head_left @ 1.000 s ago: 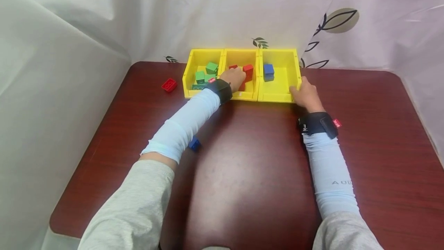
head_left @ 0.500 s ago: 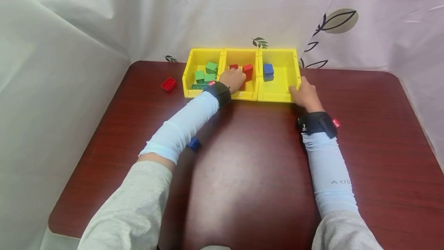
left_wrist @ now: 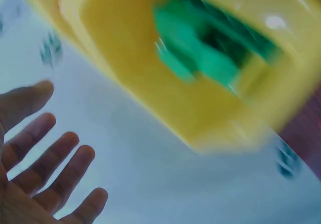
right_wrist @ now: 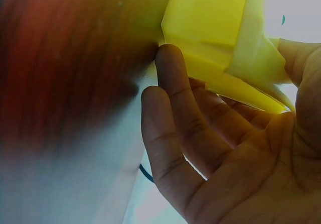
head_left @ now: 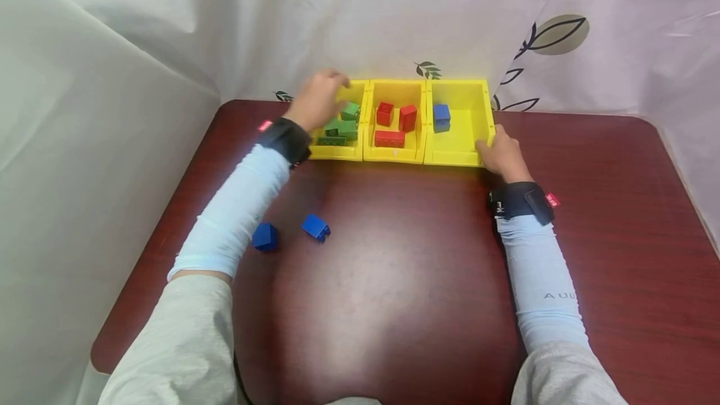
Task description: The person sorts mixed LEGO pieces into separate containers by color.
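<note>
My left hand (head_left: 317, 102) is over the left yellow bin (head_left: 337, 154), fingers spread and holding nothing in the left wrist view. Several green bricks (head_left: 347, 130) lie in that bin, partly hidden by the hand. The middle bin (head_left: 413, 154) contains red bricks: an upright one (head_left: 407, 119), one behind (head_left: 385, 114) and a long one (head_left: 389, 139) in front. My right hand (head_left: 504, 154) grips the side of the right bin (head_left: 455, 158), thumb over its wall and fingers along the outside. Blue bricks (head_left: 441, 116) sit inside it.
Two blue bricks lie on the dark red table (head_left: 394, 267), one (head_left: 316, 227) beside the left forearm and another (head_left: 265, 237) against its edge in view. A white patterned cloth (head_left: 394, 17) hangs right behind the bins.
My left hand has left the red bricks in the middle bin and moved left, over the green ones. Its forearm now covers the loose red brick's place. My right hand stays put.
</note>
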A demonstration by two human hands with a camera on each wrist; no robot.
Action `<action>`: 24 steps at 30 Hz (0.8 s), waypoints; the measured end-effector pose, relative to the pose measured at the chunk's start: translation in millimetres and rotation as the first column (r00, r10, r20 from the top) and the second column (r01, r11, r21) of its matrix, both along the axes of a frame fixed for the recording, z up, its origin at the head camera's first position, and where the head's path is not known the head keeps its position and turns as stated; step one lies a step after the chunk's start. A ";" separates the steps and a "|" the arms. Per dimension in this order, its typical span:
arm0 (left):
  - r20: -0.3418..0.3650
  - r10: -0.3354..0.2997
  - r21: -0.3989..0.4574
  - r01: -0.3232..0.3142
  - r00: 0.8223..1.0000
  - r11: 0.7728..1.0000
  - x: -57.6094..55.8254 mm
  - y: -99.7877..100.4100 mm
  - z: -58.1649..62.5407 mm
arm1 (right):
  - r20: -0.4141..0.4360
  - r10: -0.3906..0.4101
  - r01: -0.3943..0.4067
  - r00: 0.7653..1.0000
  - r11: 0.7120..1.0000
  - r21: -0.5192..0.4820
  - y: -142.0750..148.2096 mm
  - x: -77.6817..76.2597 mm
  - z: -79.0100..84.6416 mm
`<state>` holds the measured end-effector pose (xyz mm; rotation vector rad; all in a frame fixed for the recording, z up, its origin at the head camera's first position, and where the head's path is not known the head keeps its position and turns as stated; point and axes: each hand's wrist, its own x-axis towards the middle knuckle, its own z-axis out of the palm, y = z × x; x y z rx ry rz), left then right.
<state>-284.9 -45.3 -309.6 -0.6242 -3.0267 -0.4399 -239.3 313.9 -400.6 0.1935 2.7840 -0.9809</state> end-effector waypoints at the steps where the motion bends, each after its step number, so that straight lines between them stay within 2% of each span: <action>1: -0.004 0.049 0.026 -0.049 0.999 0.998 -1.7 -14.2 2.0 | -0.001 -0.001 0.001 1.000 1.000 -0.001 -0.2 0.0 -0.1; 3: 0.004 0.162 0.055 -0.162 0.987 0.985 -3.6 -42.1 1.8 | -0.009 0.001 -0.001 1.000 1.000 0.001 -0.2 -0.2 -0.5; 5: -0.005 0.238 0.052 -0.237 0.971 0.970 -5.0 -69.0 -6.4 | -0.017 0.003 -0.003 1.000 1.000 0.002 -0.1 -0.2 -1.1; 6: 0.022 0.270 0.034 -0.270 0.963 0.962 -5.3 -81.3 -12.3 | -0.018 0.002 -0.002 1.000 1.000 0.001 0.0 -0.2 -1.5; 8: 0.086 0.304 -0.018 -0.303 0.949 0.953 -5.0 -103.6 -29.4 | -0.017 -0.001 0.001 1.000 1.000 -0.001 -0.2 0.1 -2.1; 11: 0.206 0.323 -0.083 -0.312 0.924 0.946 -3.4 -128.3 -61.7 | 0.002 -0.003 0.003 1.000 1.000 0.001 -0.4 0.2 -4.5; 14: 0.256 0.367 -0.069 -0.362 0.894 0.930 -1.3 -139.9 -87.0 | 0.012 0.004 -0.004 1.000 1.000 0.003 -1.1 0.0 -6.2; 17: 0.246 0.415 0.003 -0.429 0.876 0.903 -2.0 -141.9 -95.5 | -0.001 0.005 -0.005 1.000 1.000 0.006 -1.5 -0.8 -6.1; 24: 0.253 0.394 0.070 -0.423 0.883 0.903 -11.2 -139.1 -95.1 | -0.010 -0.011 0.011 1.000 1.000 0.009 -0.5 -1.1 -4.4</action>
